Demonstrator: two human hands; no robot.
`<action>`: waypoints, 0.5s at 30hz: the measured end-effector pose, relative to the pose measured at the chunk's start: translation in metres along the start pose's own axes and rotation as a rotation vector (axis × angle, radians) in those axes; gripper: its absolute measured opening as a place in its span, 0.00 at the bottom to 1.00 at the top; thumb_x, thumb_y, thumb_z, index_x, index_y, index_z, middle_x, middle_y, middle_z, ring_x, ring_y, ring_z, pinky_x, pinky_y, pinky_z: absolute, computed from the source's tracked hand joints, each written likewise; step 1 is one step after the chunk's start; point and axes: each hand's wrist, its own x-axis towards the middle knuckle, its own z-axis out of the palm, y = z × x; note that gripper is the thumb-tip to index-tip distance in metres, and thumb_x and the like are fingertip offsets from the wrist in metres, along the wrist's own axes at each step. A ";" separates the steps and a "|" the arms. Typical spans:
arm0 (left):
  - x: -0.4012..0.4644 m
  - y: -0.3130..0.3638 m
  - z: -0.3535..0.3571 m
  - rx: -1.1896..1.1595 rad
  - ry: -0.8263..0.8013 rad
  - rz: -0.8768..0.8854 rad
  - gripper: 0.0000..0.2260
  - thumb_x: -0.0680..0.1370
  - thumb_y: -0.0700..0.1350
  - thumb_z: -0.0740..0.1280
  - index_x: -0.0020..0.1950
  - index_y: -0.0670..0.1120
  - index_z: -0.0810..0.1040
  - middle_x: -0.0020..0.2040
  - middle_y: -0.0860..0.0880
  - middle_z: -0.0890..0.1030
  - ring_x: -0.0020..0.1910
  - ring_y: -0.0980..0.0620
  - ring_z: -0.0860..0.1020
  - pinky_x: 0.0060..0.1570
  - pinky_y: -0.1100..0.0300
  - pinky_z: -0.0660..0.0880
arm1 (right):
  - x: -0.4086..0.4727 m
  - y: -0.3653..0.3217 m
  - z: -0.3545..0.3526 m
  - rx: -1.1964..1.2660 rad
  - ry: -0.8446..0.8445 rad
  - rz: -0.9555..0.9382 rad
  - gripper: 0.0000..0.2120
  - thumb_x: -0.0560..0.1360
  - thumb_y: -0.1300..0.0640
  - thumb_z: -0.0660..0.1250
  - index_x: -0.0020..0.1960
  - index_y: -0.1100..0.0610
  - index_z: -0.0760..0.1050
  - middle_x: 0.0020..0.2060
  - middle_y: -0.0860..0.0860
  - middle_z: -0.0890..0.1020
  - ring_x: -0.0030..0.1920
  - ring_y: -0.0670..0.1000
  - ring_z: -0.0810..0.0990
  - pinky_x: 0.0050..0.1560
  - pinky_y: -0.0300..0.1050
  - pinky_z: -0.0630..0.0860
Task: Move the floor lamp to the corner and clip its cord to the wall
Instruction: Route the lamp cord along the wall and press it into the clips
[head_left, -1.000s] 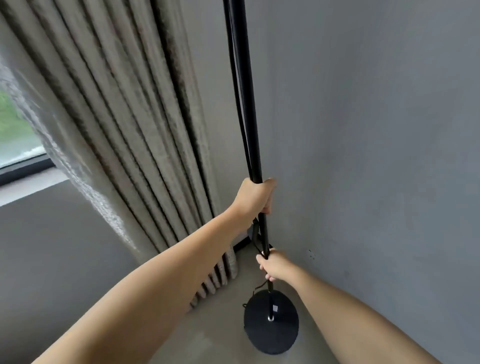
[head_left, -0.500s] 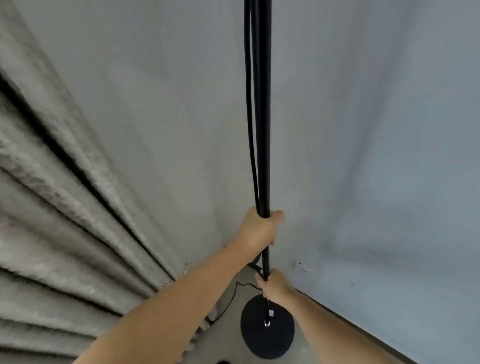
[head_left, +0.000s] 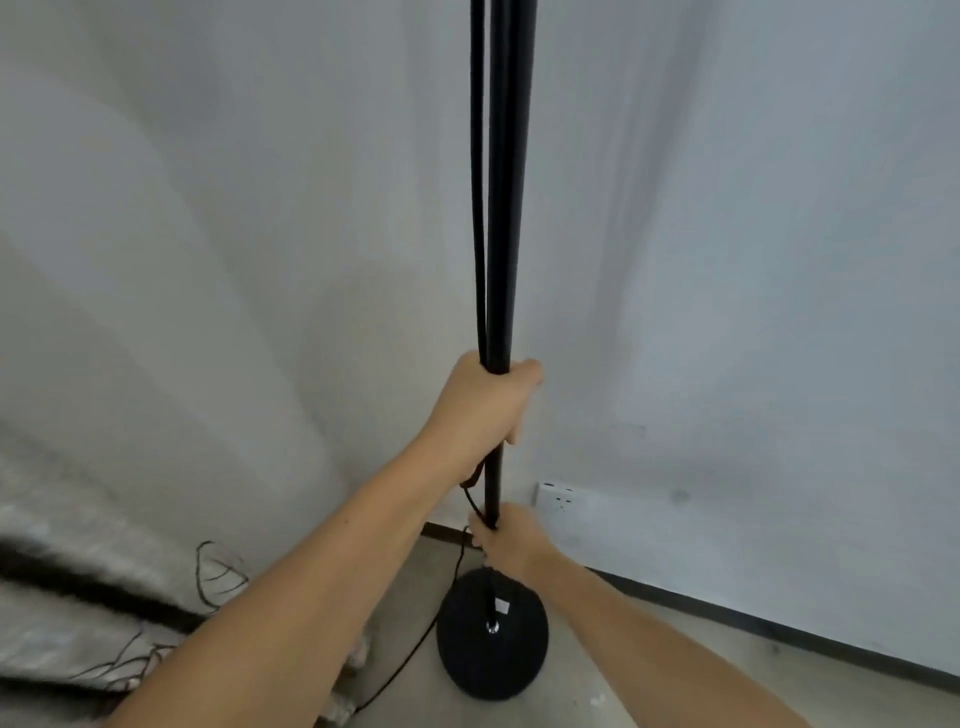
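Floor lamp pole stands upright, long axis vertical, in front of the wall corner. Round black base sits on the floor just out from the corner, directly below both grips. Left hand is wrapped tight around pole and cord together, higher up. Right hand is clenched round the pole lower, nearer the base. Wall socket is just right of the pole.

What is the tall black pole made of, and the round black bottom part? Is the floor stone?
The pole looks like painted metal: thin, straight, smooth with a dull sheen. The round base looks matte and slightly grainy, maybe coated metal or fabric-covered; I can't tell which. The floor looks like bare concrete or stone-like tile: grey-beige, flat, faintly speckled.
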 end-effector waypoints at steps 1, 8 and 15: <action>0.001 0.001 0.000 0.002 -0.012 0.034 0.23 0.71 0.42 0.62 0.16 0.51 0.60 0.15 0.53 0.63 0.17 0.54 0.62 0.31 0.58 0.64 | 0.003 0.002 0.000 -0.016 0.003 -0.032 0.12 0.77 0.50 0.61 0.36 0.51 0.72 0.37 0.54 0.80 0.38 0.53 0.79 0.49 0.56 0.80; -0.002 -0.042 -0.006 -0.134 -0.052 0.557 0.16 0.77 0.48 0.64 0.29 0.52 0.68 0.21 0.55 0.66 0.22 0.53 0.64 0.31 0.61 0.74 | 0.021 0.052 -0.006 -0.184 -0.013 -0.440 0.09 0.76 0.46 0.63 0.44 0.52 0.75 0.37 0.49 0.82 0.33 0.42 0.82 0.38 0.33 0.79; 0.004 -0.149 0.003 -0.120 0.210 0.819 0.14 0.78 0.46 0.64 0.63 0.50 0.69 0.50 0.53 0.79 0.50 0.51 0.81 0.56 0.54 0.78 | 0.040 0.111 -0.003 -0.279 0.192 -0.699 0.10 0.79 0.55 0.59 0.45 0.55 0.78 0.37 0.45 0.78 0.37 0.36 0.76 0.42 0.30 0.71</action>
